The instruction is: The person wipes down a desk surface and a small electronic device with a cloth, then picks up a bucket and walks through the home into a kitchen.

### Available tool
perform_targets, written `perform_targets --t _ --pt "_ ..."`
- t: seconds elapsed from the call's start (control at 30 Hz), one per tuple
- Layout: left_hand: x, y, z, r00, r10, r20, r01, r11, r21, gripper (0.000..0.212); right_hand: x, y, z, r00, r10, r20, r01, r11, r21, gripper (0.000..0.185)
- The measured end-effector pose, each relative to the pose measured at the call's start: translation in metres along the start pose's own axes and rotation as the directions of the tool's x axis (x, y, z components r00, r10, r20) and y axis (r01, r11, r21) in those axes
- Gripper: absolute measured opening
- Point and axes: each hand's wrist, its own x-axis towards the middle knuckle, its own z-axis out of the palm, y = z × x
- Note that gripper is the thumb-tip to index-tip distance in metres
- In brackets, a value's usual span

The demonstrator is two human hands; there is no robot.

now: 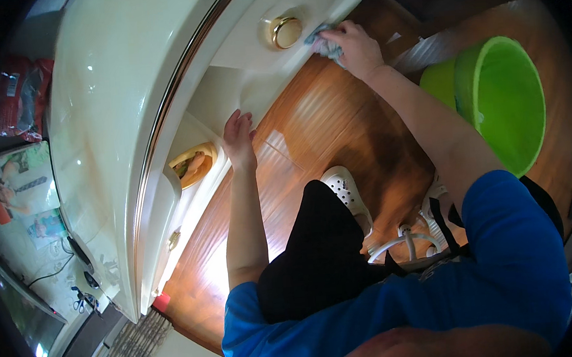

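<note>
A crumpled light blue-grey cloth [327,48] is in my right hand [360,51], pressed to the lower edge of a glossy white cabinet [254,81]. Just above the cloth sits a round gold-rimmed knob [286,32] on the cabinet front. My left hand [238,137] holds nothing; its fingers are slightly curled and apart, close to the cabinet's lower front. Whether it touches the surface I cannot tell. Below that hand, an oval gold-framed decoration [193,166] is set into the cabinet.
Beside my right arm are a lime-green bucket [509,103] and wooden flooring [306,112]. A white stool base [406,242] is near my shoes. The cabinet top carries a red package [16,98], photos [25,182], scissors [80,303] and a screen [21,301].
</note>
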Motion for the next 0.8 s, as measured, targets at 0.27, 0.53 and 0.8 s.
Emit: perform_targets --t 0.27,0.53,0.8 --pt "-0.001 -0.004 0.001 0.999 -0.009 0.031 0.007 0.997 0.075 0.041 -0.019 0.002 -0.059 0.957 0.286 -0.045 -0.264 0.924 0.277 0.041" --pt "-0.056 -0.007 0.002 0.945 -0.147 0.292 0.136 0.989 0.058 0.034 -0.09 -0.005 -0.134 0.993 -0.016 0.116 -0.042 0.88 0.473 0.043" --pt "-0.136 -0.022 -0.009 0.942 -0.235 0.239 0.265 0.959 -0.103 0.03 -0.143 0.045 -0.272 0.947 0.17 0.273 -0.319 0.599 0.734 0.041"
